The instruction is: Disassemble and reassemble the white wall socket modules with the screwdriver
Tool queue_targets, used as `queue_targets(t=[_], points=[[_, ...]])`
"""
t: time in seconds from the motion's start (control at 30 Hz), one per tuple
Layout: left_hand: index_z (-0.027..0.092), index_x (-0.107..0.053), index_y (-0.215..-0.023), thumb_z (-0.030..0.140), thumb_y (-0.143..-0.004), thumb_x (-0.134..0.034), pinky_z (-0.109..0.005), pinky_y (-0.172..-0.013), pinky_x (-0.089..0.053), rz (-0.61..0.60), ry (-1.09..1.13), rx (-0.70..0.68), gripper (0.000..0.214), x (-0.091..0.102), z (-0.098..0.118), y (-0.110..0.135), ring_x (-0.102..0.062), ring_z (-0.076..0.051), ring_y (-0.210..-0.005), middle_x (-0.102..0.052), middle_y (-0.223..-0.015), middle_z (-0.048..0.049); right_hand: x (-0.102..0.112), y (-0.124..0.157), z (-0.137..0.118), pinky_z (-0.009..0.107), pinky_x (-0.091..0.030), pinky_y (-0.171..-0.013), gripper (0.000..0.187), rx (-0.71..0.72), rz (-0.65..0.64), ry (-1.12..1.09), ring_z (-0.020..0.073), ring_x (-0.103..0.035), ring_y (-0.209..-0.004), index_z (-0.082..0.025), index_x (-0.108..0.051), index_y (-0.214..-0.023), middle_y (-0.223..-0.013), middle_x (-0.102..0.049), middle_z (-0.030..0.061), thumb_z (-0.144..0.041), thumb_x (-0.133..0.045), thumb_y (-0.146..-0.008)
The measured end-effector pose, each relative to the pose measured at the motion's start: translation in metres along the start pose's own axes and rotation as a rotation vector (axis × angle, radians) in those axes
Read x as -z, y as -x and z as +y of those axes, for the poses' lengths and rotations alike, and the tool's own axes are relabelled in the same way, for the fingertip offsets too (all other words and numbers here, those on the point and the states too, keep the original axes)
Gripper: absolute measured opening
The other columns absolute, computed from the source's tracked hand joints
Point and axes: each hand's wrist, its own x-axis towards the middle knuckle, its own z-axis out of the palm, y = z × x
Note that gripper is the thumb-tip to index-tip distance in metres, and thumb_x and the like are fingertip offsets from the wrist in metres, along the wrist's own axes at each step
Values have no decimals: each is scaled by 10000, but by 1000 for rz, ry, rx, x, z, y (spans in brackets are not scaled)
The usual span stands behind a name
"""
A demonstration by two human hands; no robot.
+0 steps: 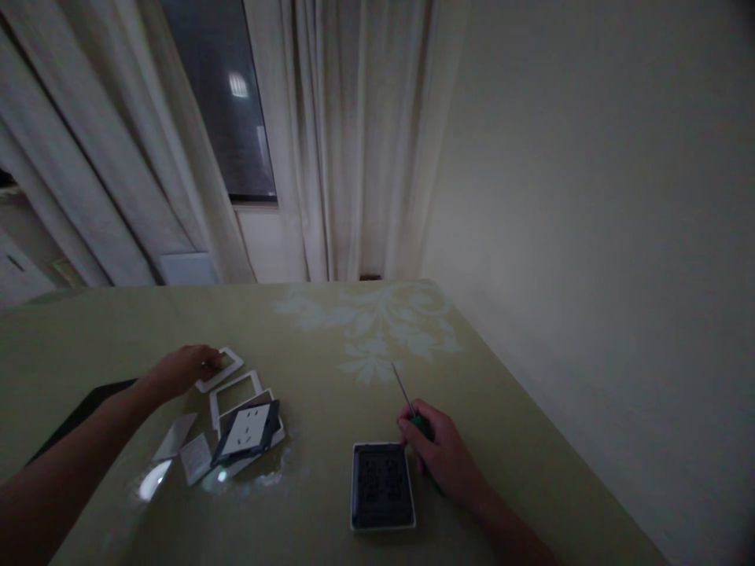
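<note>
The socket (248, 428) lies left of the screwdriver (419, 422), curtains (377, 141) behind the table (312, 354)

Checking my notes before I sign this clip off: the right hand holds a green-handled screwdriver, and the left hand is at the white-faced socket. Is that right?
Not quite: the head view shows the left hand at a white frame, not at the white-faced socket. The right hand does hold a green-handled screwdriver.

Your hands (440, 448): two;
Screwdriver (418, 422): one;
Loose frames (222, 377): three;
Socket (248, 428): one;
Dark block (383, 487): one;
Small panels (195, 458): at least two
</note>
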Motion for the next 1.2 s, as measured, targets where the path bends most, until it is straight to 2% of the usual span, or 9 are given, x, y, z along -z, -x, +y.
queue_targets(t=[0.13, 0.33, 0.53, 0.67, 0.77, 0.87, 0.93, 1.07, 1.2], points=[[172, -698, -1275, 388, -1037, -726, -475, -942, -637, -211, -115, 38, 323, 4, 6, -2, -739, -278, -1102, -728, -1288, -70, 0, 1, -2, 202, -393, -420, 346, -4, 5, -7, 89, -526, -454, -212, -625, -929, -775, -673, -14, -557, -616, -958], [168, -701, -1278, 401, -1033, -727, -473, -935, -641, -317, -182, 82, 339, 9, 14, -5, -738, -295, -1107, -726, -1294, -63, 0, 2, -5, 205, -388, -419, 356, -10, 2, -18, 86, -516, -438, -210, -632, -922, -765, -673, -15, -564, -621, -957], [160, -717, -1196, 388, -1048, -706, -462, -928, -631, -179, -178, 81, 272, 26, 34, 3, -749, -258, -1049, -754, -1198, -62, 3, 1, -8, 199, -388, -417, 379, -3, 6, -21, 82, -520, -437, -209, -621, -928, -771, -667, -19, -587, -614, -960], [167, -746, -1082, 287, -1083, -508, -429, -960, -574, -22, -93, -72, 267, 28, 79, 26, -761, -287, -1012, -813, -1032, -63, 3, 1, -9, 199, -389, -415, 390, 1, 2, -34, 85, -529, -442, -212, -624, -938, -776, -668, -19, -601, -615, -963], [258, -772, -1142, 399, -1056, -545, -330, -958, -573, 7, 33, -233, 281, 9, 133, 64, -770, -252, -1072, -833, -1163, -36, 3, 2, -7, 200, -401, -416, 382, -1, -2, -43, 88, -534, -449, -213, -625, -933, -771, -670, -19, -594, -628, -961], [290, -817, -1062, 403, -1064, -582, -287, -848, -595, 51, 404, -493, 261, -28, 185, 110, -785, -205, -941, -838, -1045, -25, 3, 2, -6, 197, -415, -433, 351, -2, 2, -39, 87, -541, -465, -212, -630, -935, -772, -669, -20, -561, -633, -970], [302, -827, -1044, 348, -1070, -606, -256, -773, -598, 50, 603, -568, 228, -57, 209, 135, -785, -175, -851, -829, -963, -12, 4, 2, -7, 196, -411, -434, 338, -4, 5, -31, 84, -541, -464, -210, -632, -936, -774, -668, -20, -545, -630, -977], [308, -821, -988, 302, -1028, -680, -246, -727, -617, 36, 765, -456, 147, -98, 217, 157, -809, -179, -801, -846, -891, 15, 6, 3, -8, 192, -400, -424, 342, -14, 6, -18, 77, -535, -456, -205, -631, -933, -781, -671, -18, -544, -624, -979], [320, -827, -913, 336, -986, -750, -229, -705, -630, 15, 789, -444, 107, -109, 203, 155, -820, -174, -734, -857, -822, 38, 6, 4, -10, 190, -408, -419, 350, -31, 10, -24, 78, -536, -454, -205, -627, -941, -775, -672, -21, -554, -622, -975]])
